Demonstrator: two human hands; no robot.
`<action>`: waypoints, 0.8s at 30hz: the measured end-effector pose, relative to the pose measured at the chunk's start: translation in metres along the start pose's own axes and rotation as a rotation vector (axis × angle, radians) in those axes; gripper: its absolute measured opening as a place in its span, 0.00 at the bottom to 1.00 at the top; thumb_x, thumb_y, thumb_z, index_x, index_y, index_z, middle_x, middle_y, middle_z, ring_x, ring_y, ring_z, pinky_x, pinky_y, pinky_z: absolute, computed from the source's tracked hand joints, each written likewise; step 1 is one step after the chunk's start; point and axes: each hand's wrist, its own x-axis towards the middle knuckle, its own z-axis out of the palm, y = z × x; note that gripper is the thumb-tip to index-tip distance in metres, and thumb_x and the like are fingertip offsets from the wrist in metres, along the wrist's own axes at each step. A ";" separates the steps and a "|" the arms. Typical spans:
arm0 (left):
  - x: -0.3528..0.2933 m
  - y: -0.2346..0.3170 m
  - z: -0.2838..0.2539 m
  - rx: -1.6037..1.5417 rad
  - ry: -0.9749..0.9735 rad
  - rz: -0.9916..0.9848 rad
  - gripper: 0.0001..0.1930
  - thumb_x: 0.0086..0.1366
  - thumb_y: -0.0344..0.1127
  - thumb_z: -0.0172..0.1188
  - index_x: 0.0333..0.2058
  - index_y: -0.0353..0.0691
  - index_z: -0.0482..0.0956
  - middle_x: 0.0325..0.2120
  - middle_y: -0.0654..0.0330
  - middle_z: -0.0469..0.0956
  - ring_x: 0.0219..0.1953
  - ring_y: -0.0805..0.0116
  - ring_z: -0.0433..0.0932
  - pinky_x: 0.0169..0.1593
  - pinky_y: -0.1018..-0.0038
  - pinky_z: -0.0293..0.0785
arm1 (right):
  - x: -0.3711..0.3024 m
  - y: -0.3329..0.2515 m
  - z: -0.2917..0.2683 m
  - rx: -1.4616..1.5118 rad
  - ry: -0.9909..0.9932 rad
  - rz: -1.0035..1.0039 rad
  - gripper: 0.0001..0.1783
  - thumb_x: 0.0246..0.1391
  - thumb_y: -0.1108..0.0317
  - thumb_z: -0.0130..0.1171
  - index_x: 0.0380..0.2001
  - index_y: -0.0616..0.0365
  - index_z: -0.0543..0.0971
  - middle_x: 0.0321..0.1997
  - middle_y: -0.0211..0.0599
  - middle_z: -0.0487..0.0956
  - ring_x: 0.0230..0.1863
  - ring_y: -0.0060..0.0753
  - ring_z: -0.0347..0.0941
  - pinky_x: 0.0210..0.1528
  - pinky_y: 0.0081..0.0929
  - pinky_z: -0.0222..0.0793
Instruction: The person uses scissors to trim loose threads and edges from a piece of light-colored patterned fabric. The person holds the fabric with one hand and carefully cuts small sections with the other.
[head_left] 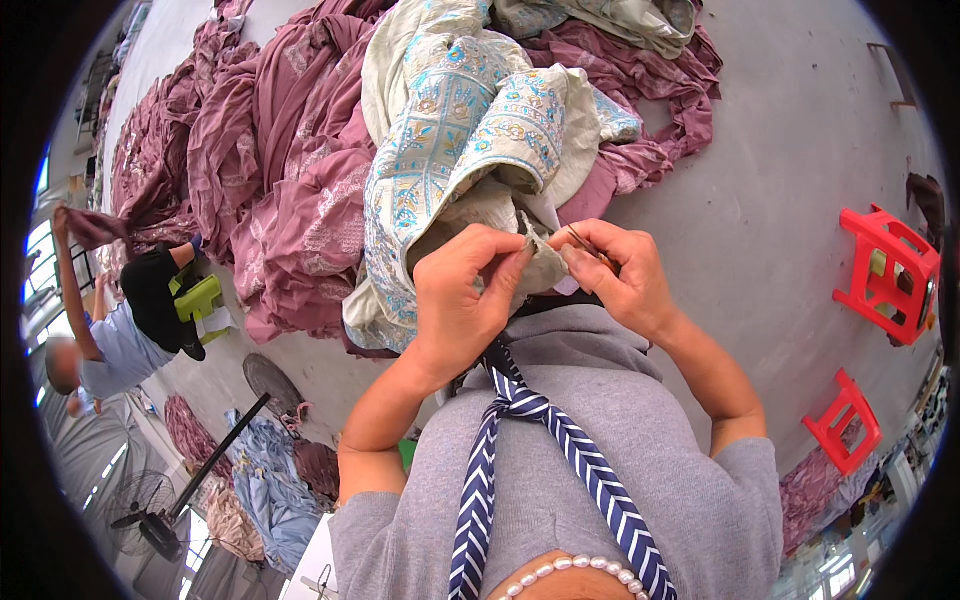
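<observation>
A pale cream garment (420,160) with blue and gold embroidery lies bunched in front of me and over my lap. My left hand (465,285) pinches a small edge of it between thumb and forefinger. Close by on the right, my right hand (625,280) is closed around a small, thin dark tool (580,240), its narrow tip pointing toward the cloth edge. Most of that tool is hidden in the fingers, so its exact kind is unclear. The right fingertips are at the raised cloth edge between the two hands.
Large heaps of mauve patterned fabric (300,180) cover the floor ahead and left. Two red plastic stools (890,275) stand at the right. A person (125,330) sits on a green stool (203,305) at the left, lifting cloth. Behind are blue fabric (270,480) and a standing fan (155,530).
</observation>
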 end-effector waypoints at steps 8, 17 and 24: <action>-0.005 -0.007 0.002 -0.074 0.169 -0.009 0.04 0.58 0.23 0.60 0.33 0.32 0.77 0.25 0.57 0.76 0.25 0.72 0.74 0.30 0.79 0.70 | 0.000 -0.014 0.011 -0.037 -0.151 -0.186 0.07 0.52 0.72 0.60 0.31 0.65 0.76 0.18 0.22 0.69 0.20 0.08 0.57 0.20 0.14 0.53; -0.005 -0.010 -0.001 -0.004 0.172 0.101 0.04 0.58 0.24 0.60 0.33 0.32 0.77 0.25 0.58 0.76 0.27 0.74 0.74 0.32 0.79 0.70 | 0.009 -0.003 0.019 0.042 -0.046 0.023 0.06 0.56 0.73 0.57 0.33 0.66 0.76 0.21 0.24 0.73 0.22 0.09 0.65 0.22 0.12 0.60; -0.007 -0.011 -0.012 -0.348 0.065 -0.269 0.04 0.59 0.27 0.62 0.31 0.32 0.78 0.24 0.67 0.76 0.26 0.82 0.71 0.30 0.84 0.67 | 0.008 -0.015 0.013 0.028 -0.024 -0.028 0.06 0.56 0.73 0.55 0.30 0.65 0.75 0.16 0.26 0.72 0.19 0.11 0.65 0.21 0.14 0.60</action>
